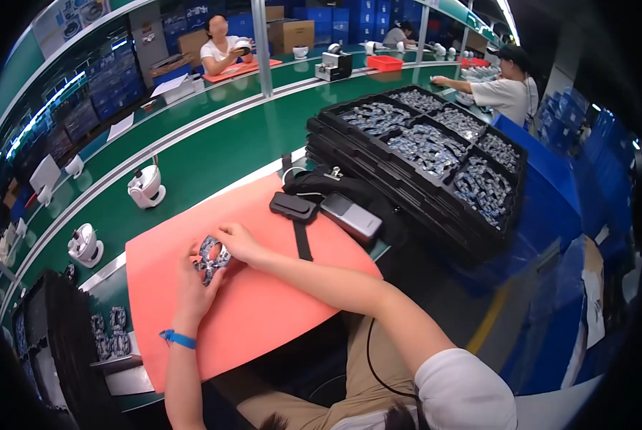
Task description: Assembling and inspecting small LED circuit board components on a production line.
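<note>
Over a salmon-coloured mat (264,315), a curved, ring-like part with a mottled grey and blue surface (208,251) is held up between both hands. My left hand (198,287), with a blue band at its wrist, is closed round the part's left and lower side. From the upper right my right hand (239,244) pinches its edge, fingers bent and pressed together. The fingertips partly cover the part, so its full outline is hidden.
Right of the mat lie a black case (294,207) and a grey power bank (352,217). Stacked black trays (414,190) hold many mottled parts. White devices (147,188) stand on the green conveyor (192,154). More parts (111,333) lie at left. Co-workers sit beyond.
</note>
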### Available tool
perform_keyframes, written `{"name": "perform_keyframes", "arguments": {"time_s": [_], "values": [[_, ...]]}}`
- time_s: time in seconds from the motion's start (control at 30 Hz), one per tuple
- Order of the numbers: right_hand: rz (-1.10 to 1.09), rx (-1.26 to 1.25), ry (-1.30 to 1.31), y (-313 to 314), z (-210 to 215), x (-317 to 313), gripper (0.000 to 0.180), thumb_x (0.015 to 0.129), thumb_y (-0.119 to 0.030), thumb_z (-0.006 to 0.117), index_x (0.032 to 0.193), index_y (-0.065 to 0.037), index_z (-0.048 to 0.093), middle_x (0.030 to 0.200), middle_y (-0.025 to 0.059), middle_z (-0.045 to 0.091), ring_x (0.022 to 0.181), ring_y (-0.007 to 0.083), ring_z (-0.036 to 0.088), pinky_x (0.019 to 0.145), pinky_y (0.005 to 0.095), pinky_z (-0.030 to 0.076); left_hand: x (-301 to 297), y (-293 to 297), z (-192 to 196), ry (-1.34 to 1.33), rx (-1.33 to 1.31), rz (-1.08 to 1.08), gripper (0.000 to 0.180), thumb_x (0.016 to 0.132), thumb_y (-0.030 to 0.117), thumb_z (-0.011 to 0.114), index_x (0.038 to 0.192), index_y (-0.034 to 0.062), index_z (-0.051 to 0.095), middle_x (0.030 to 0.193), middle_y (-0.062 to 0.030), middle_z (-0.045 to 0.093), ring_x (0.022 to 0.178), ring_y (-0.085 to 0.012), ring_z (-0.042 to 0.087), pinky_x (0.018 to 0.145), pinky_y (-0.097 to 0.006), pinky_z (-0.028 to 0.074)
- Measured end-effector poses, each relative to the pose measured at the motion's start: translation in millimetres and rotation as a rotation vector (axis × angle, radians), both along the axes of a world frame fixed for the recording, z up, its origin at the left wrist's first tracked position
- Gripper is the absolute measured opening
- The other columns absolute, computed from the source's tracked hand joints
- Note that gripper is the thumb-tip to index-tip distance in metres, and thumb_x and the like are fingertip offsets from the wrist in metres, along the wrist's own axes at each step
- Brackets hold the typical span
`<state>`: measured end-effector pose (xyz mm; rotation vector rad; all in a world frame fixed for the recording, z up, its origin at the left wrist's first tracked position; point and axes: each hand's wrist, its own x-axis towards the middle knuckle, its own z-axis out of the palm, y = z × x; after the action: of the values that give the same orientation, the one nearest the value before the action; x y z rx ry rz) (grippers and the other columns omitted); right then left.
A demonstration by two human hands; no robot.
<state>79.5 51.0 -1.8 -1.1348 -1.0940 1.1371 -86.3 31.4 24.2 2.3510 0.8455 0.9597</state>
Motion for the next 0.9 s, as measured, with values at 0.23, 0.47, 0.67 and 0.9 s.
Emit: {"name": "perform_keyframes", "arguments": {"time_s": [0.23,0.47,0.67,0.9], "values": [[-0.115,0.071,-0.017,5,-8,-7,0.033,0.092,-0.031,0.047,0.085,0.0,0.055,0.063,0.0079,0.061,0.054,0.0122,0.059,0.052,0.0287,0.046,-1,2,-1,0.203,-0.005,0.204,0.047,0.069,0.005,0.067,0.109,-0.0025,0.045,0.104,-0.017,0.049,0.095,-0.0307,0.052,0.079,-0.035,0.047],[-0.026,0.057,-0.148,-3,5,-1,0.046,0.09,-0.039,0.049,0.071,0.001,0.064,0.062,0.0068,0.062,0.054,0.013,0.06,0.055,0.0267,0.048,7,0,-6,0.054,0.152,0.192,0.041,0.064,0.003,0.066,0.099,-0.0015,0.047,0.094,-0.0153,0.049,0.085,-0.0294,0.053,0.069,-0.036,0.047],[0.188,0.031,0.02,-2,12,0,0.044,0.091,-0.04,0.051,0.077,0.0,0.063,0.064,0.0052,0.062,0.055,0.0087,0.056,0.054,0.0231,0.045,5,-1,-4,0.0,0.171,0.22,0.04,0.06,0.003,0.065,0.096,0.0009,0.047,0.086,-0.0132,0.051,0.08,-0.0282,0.052,0.066,-0.035,0.042],[0.246,0.05,0.13,7,2,2,0.041,0.09,-0.041,0.052,0.079,-0.003,0.063,0.064,0.0047,0.062,0.052,0.0073,0.055,0.051,0.0199,0.043,8,-6,2,-0.003,0.201,0.252,0.036,0.06,0.005,0.064,0.092,0.0004,0.049,0.084,-0.0139,0.051,0.078,-0.0289,0.052,0.066,-0.036,0.043]]}}
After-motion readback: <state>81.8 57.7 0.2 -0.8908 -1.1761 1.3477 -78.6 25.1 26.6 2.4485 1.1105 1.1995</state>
